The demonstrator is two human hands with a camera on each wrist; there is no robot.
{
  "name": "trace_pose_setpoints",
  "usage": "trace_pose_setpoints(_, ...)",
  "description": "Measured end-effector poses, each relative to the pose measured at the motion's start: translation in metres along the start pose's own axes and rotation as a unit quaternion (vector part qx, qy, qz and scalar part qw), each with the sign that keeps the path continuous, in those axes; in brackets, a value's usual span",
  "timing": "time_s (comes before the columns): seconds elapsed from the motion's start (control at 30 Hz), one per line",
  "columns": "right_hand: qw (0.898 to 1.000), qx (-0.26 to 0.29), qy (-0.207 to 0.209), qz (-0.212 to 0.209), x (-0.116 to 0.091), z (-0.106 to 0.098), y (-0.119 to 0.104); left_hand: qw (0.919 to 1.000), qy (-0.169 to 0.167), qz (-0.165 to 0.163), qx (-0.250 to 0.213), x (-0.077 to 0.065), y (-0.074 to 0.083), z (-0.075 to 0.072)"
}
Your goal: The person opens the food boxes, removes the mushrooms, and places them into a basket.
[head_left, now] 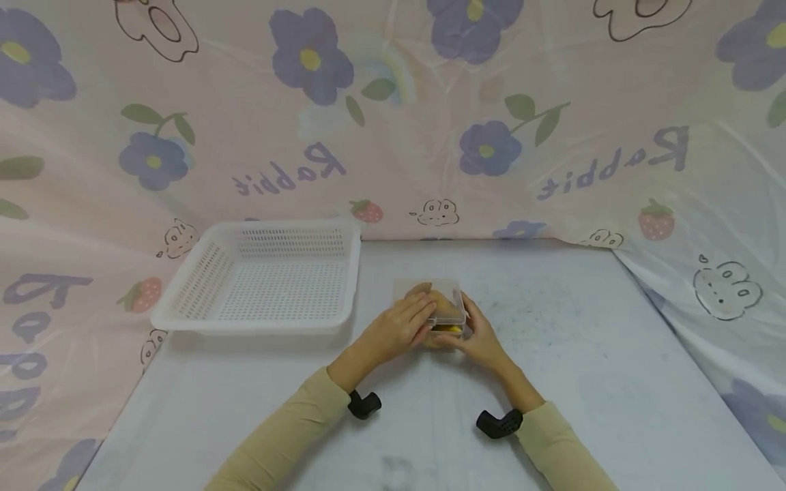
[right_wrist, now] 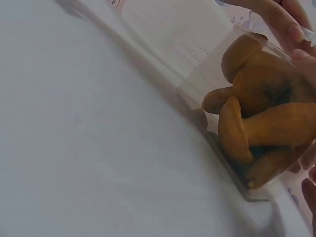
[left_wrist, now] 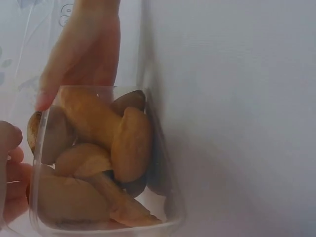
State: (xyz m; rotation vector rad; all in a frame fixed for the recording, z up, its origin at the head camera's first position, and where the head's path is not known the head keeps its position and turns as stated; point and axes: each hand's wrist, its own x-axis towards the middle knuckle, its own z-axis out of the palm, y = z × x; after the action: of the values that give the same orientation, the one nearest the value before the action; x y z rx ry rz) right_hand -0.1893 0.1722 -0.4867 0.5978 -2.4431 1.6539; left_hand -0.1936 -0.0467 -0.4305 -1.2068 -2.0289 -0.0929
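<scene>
Several brown mushrooms point(left_wrist: 131, 143) fill a clear plastic box point(right_wrist: 202, 81), held near the middle of the white table point(head_left: 430, 443), nearer its far edge than the stretch between the forearms; whether the base touches the surface is hard to tell. Bent fingers of the left hand point(head_left: 396, 324) grip the clear lid point(head_left: 451, 290) at its near left corner, and a narrow gap with something yellow point(head_left: 451, 329) shows under the lid's near edge. The right hand point(head_left: 484, 341) grips the box's right end, thumb in front. A white plastic basket point(head_left: 252, 326) takes up the table's far left corner, leaving a short strip between its right rim and the box. Wider room runs from the right hand to the table's right edge. Patterned cloth point(head_left: 399, 143) rises behind the far edge.
</scene>
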Motion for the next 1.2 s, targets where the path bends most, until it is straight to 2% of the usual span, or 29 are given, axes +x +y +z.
trace_pose_setpoints(0.3,0.999,0.020,0.014,-0.021,-0.002,-0.005,-0.004,0.9976,-0.016,-0.024,-0.064,0.009,-0.010,-0.004)
trace_pose_setpoints(0.67,0.998,0.032,0.019,-0.046,-0.002,-0.006,-0.007,0.9973,0.028,-0.019,-0.065,0.010,-0.015,-0.011)
trace_pose_setpoints(0.97,0.998,0.032,0.024,-0.047,-0.002,-0.004,-0.007,0.9928,0.057,-0.020,-0.104,-0.001,-0.017,-0.026)
trace_pose_setpoints(1.2,0.998,0.051,0.012,-0.030,-0.003,-0.005,-0.008,0.9933,0.066,-0.021,-0.092,-0.018,-0.018,-0.040)
